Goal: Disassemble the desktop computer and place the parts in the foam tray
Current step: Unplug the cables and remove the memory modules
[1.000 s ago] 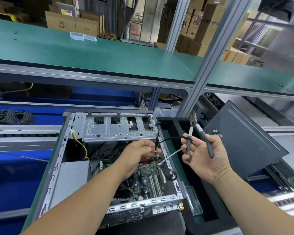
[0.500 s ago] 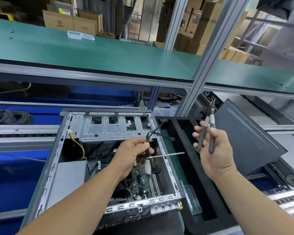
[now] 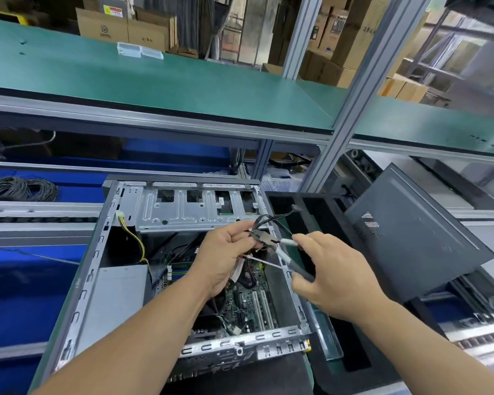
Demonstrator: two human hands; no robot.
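Observation:
The open desktop computer case (image 3: 97, 252) lies on its side before me, motherboard (image 3: 248, 303) and grey power supply (image 3: 117, 295) exposed. My left hand (image 3: 226, 252) holds a bundle of black cables (image 3: 268, 220) above the case, with a white cable tie (image 3: 265, 262) hanging from it. My right hand (image 3: 328, 269) grips the cutting pliers (image 3: 271, 242), whose jaws point left and touch the cable bundle at my left fingers. The black foam tray (image 3: 311, 220) sits right of the case.
The dark case side panel (image 3: 411, 240) leans against the tray's far right. A metal drive cage (image 3: 194, 206) spans the case's far end. A coil of black cable (image 3: 20, 189) lies far left. A green shelf (image 3: 154, 78) overhangs the bench.
My right hand swung the pliers down from upright and moved left, bringing the jaws onto the cables. My left hand lifted the bundle higher out of the case.

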